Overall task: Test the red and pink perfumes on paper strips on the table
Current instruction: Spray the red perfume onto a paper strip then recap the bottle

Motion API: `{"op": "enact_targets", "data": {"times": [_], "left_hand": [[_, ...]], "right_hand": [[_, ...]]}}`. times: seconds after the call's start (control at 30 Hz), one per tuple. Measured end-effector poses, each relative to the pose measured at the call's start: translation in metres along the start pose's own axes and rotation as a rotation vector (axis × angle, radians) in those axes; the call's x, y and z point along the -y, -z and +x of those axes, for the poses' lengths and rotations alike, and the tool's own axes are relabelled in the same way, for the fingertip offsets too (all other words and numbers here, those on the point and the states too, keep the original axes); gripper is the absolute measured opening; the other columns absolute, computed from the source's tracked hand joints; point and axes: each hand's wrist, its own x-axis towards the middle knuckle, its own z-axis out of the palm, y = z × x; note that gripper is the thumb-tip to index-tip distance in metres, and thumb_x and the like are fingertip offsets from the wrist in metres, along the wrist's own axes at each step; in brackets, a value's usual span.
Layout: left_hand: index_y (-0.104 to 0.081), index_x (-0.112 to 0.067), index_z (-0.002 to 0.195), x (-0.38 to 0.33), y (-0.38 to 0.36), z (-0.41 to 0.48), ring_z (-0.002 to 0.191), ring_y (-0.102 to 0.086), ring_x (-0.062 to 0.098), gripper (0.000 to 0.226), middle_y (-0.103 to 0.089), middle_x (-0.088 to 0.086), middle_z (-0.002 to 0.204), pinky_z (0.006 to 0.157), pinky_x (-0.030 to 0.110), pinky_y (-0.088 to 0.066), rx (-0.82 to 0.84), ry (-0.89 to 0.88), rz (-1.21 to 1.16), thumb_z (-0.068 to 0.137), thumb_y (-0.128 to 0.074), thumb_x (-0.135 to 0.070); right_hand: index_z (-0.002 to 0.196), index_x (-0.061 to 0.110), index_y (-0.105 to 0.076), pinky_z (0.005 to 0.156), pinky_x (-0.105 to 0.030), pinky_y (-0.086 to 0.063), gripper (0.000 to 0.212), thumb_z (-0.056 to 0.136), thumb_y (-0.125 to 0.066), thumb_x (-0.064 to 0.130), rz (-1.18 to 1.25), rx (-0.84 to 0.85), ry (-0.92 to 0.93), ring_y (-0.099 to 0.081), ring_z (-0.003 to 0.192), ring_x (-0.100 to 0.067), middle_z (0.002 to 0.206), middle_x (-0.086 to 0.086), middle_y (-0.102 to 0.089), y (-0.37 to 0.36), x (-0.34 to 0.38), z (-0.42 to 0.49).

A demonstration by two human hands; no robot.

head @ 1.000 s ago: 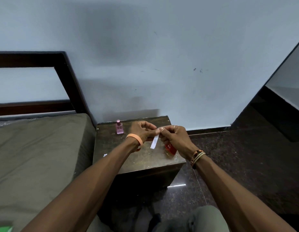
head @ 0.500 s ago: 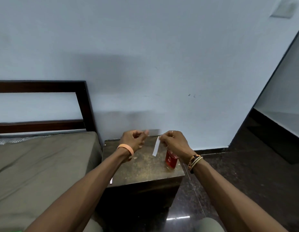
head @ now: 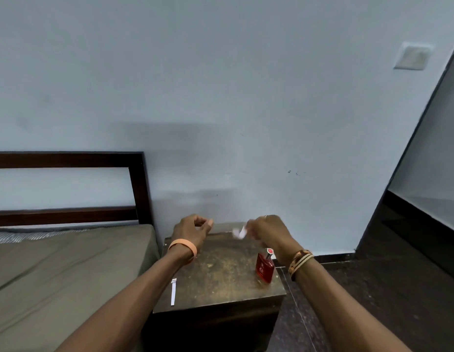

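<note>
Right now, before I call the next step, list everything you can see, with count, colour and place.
table: one, dark brown, against the wall
red perfume bottle: one, red, upright near the table's right edge
loose paper strip: one, white, flat along the table's left edge
held paper strip: one, white, blurred, raised above the table's rear
pink perfume: none visible
bed: one, olive mattress, dark headboard, left of the table
wall plate: one, pale, upper right wall
left hand: orange wristband, fingers loosely curled, holds nothing
right hand: bracelets at wrist, pinches the held paper strip
</note>
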Motion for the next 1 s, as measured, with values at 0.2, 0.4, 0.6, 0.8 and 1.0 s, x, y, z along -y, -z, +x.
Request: {"op": "enact_targets", "data": {"times": [0.2, 0.4, 0.6, 0.8, 1.0], "left_hand": [[-0.070, -0.015, 0.099, -0.001, 0.001, 0.002, 0.096, -0.064, 0.019, 0.026, -0.071, 0.002, 0.102, 0.087, 0.035, -0.052, -0.001, -0.071, 0.084, 0.086, -0.065, -0.037], [-0.070, -0.017, 0.097, -0.001, -0.001, -0.002, 0.094, -0.065, 0.022, 0.025, -0.071, 0.003, 0.101, 0.088, 0.039, -0.053, -0.010, -0.077, 0.092, 0.085, -0.064, -0.039], [-0.070, -0.016, 0.098, 0.003, -0.002, -0.001, 0.093, -0.065, 0.021, 0.025, -0.072, 0.003, 0.102, 0.086, 0.038, -0.053, -0.005, -0.077, 0.094, 0.086, -0.064, -0.037], [-0.071, -0.016, 0.094, 0.007, -0.002, -0.001, 0.086, -0.066, 0.019, 0.023, -0.073, 0.001, 0.090, 0.081, 0.034, -0.054, -0.001, -0.063, 0.095, 0.087, -0.064, -0.037], [-0.070, -0.017, 0.093, 0.008, -0.002, 0.002, 0.084, -0.066, 0.018, 0.022, -0.073, 0.001, 0.089, 0.081, 0.035, -0.054, -0.008, -0.058, 0.096, 0.087, -0.063, -0.038]], "right_hand": [[0.073, 0.013, -0.069, 0.068, -0.034, -0.049, 0.011, 0.083, -0.065, 0.015, 0.493, 0.141, -0.042, -0.066, 0.072, -0.022, 0.072, -0.006, -0.068, 0.006, 0.012, -0.007], [0.068, 0.010, -0.070, 0.063, -0.031, -0.043, 0.013, 0.078, -0.068, 0.018, -0.019, 0.031, 0.042, -0.059, 0.066, -0.017, 0.065, -0.001, -0.064, 0.003, 0.002, -0.008], [0.069, 0.008, -0.066, 0.062, -0.030, -0.046, 0.009, 0.074, -0.067, 0.016, 0.269, 0.063, -0.027, -0.057, 0.066, -0.022, 0.072, -0.010, -0.064, 0.009, 0.006, -0.003], [0.075, 0.005, -0.070, 0.057, -0.030, -0.046, 0.012, 0.082, -0.065, 0.012, 0.295, 0.157, -0.005, -0.053, 0.055, -0.016, 0.063, -0.005, -0.060, 0.002, 0.010, -0.010], [0.066, 0.007, -0.067, 0.056, -0.028, -0.039, 0.015, 0.077, -0.068, 0.017, -0.136, 0.011, 0.039, -0.050, 0.056, -0.014, 0.066, -0.006, -0.058, -0.014, -0.005, -0.003]]}}
